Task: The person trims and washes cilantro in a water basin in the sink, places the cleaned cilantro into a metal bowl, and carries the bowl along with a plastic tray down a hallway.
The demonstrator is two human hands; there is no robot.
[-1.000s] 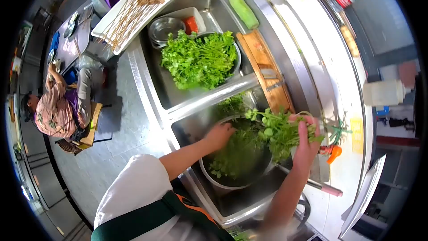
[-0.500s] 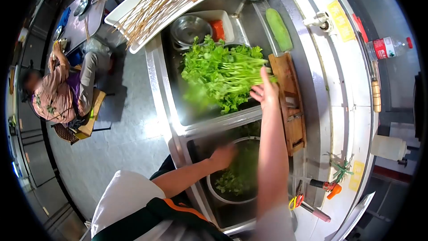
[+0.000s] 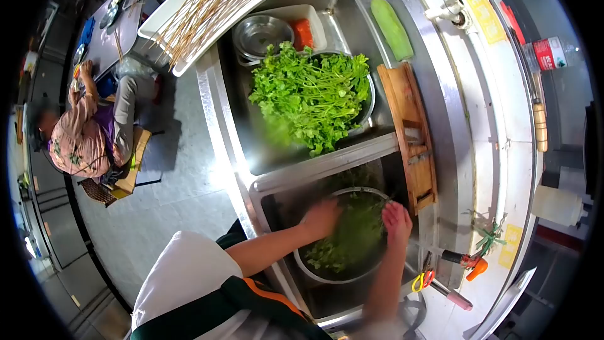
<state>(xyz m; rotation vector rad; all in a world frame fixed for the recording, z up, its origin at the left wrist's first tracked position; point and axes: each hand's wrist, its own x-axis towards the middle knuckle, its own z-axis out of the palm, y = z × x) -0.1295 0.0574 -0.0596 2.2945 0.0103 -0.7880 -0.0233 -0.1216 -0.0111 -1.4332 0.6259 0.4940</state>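
Observation:
Dark water and green herbs (image 3: 343,239) fill a round metal basin (image 3: 302,263) in the near sink. My left hand (image 3: 322,217), blurred by motion, is over the basin's left side, and its fingers cannot be made out. At the basin's right rim is my right hand (image 3: 397,219), its fingers curled in together; anything between them is too small to make out. A big heap of leafy green herbs (image 3: 311,97) lies in a second metal bowl (image 3: 370,104) in the far sink.
A wooden slicer (image 3: 412,145) and a green gourd (image 3: 391,28) lie along the right ledge. White tray (image 3: 182,56) with skewers stands at the upper left. Scissors (image 3: 423,281) are right of the near sink. A seated person (image 3: 82,138) is at the far left.
My right hand has let go of the herbs at the heap in the far bowl and come back to the near basin. My left hand stays over the basin, still moving.

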